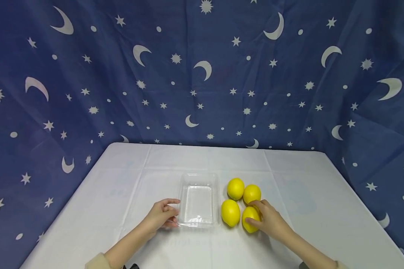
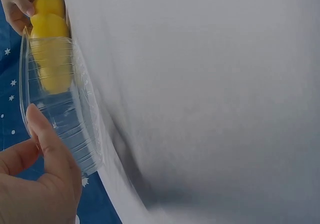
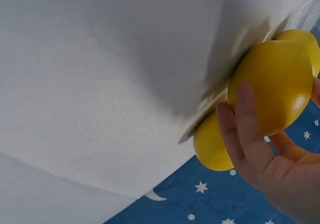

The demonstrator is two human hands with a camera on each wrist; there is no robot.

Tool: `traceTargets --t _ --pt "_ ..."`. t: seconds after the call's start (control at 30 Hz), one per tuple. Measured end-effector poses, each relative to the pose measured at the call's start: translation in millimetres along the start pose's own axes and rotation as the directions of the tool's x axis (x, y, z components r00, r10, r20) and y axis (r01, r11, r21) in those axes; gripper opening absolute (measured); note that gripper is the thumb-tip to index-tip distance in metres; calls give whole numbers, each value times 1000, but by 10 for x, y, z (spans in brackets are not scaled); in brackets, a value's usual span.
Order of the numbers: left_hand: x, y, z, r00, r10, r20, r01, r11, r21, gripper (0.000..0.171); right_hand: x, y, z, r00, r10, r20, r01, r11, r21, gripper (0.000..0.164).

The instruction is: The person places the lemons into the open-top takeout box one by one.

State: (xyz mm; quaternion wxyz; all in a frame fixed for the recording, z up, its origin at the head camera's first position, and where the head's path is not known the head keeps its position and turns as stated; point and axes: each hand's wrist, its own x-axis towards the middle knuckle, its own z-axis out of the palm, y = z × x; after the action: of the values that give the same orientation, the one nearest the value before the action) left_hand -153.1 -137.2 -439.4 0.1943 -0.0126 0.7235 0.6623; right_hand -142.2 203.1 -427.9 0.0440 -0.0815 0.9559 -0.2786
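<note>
A clear plastic container [image 1: 199, 224] stands on the white cloth. My left hand [image 1: 162, 215] is at its left side, fingertips right at the rim, index finger extended. In the left wrist view the thumb and index finger [image 2: 47, 139] overlap the near end of the container [image 2: 75, 139]. Right of it lie several yellow lemons, grouped close together. My right hand [image 1: 268, 220] holds the nearest right lemon [image 1: 250, 220] between thumb and fingers. Seen from the right wrist, the fingers curve around this lemon [image 3: 272, 84], with another lemon [image 3: 212, 144] behind them.
Beside the held lemon lies one lemon [image 1: 230, 213], with two more, the back left lemon [image 1: 235, 189] and the back right lemon [image 1: 252, 194], behind. A white cloth [image 1: 121, 179] covers the table. A dark blue curtain [image 1: 222, 82] with moons and stars surrounds its back and sides.
</note>
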Motion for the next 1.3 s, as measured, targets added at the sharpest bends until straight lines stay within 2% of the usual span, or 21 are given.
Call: traceTargets --t 0.23,0.4,0.63,0.93,1.2,1.3 --pt "-11 -9 -66 998 15 64 -16 1000 7 50 9 110 -9 999 17 47 -26 981 194 48" --pt "-41 -61 -76 997 19 68 -18 1000 -19 53 35 98 -29 996 13 93 -37 964 263 48" --pt "-49 -77 -46 996 16 84 -12 998 -56 61 23 79 -97 996 35 79 -54 969 241 46" --pt "-35 -40 -46 998 21 63 -19 999 -37 64 27 -19 -261 993 -42 113 15 973 232 48" --pt "-41 -25 -41 998 14 58 -13 1000 -20 62 96 -139 -320 983 -174 51 158 960 230 46" --pt "-40 -21 -32 998 9 54 -8 1000 -26 62 140 -185 -318 981 -190 27 179 956 234 44"
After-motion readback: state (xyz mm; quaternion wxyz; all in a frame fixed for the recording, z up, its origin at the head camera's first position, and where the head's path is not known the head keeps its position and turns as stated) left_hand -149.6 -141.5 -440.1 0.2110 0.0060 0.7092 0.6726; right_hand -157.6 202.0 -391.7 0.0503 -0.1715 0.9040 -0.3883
